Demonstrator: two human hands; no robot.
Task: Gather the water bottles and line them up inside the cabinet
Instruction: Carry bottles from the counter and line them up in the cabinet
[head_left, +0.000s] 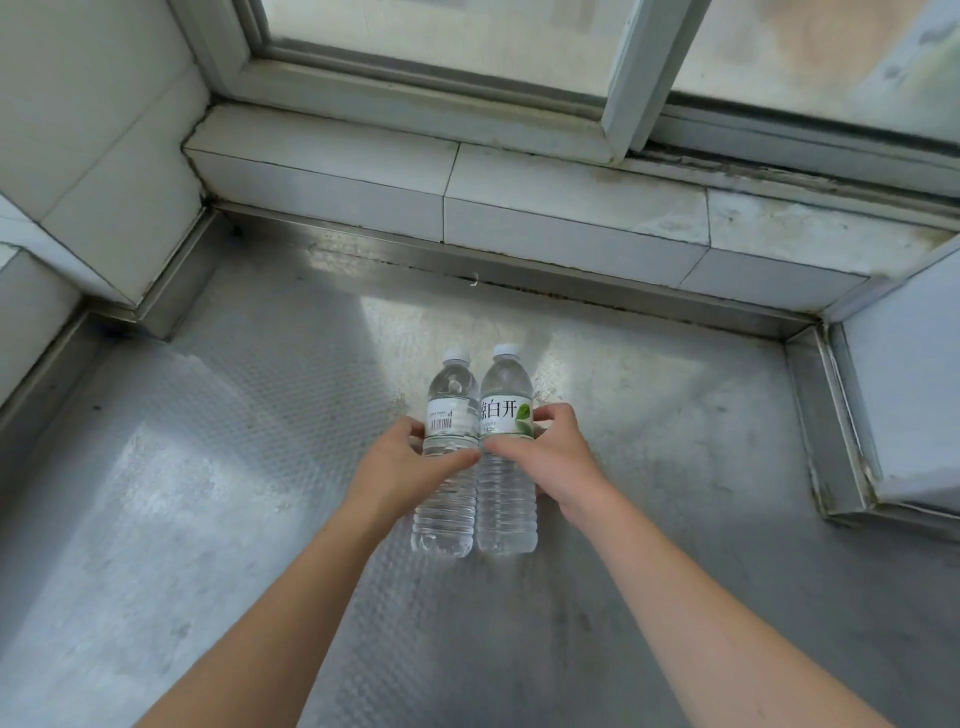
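Observation:
Two clear plastic water bottles with white caps stand side by side, touching, on a steel counter (208, 493). The left bottle (451, 395) shows a barcode on its white label. The right bottle (506, 395) shows green and black print with a leaf. My left hand (410, 462) wraps around the left bottle just below its label, thumb across the front. My right hand (545, 452) grips the right bottle at the label, fingers curled behind it. No cabinet is in view.
A tiled sill (519, 208) and a window frame (623, 78) run along the back. Tiled walls box the counter in at the left (93, 156) and at the right (909, 389). A raised steel lip (519, 280) edges the counter's back.

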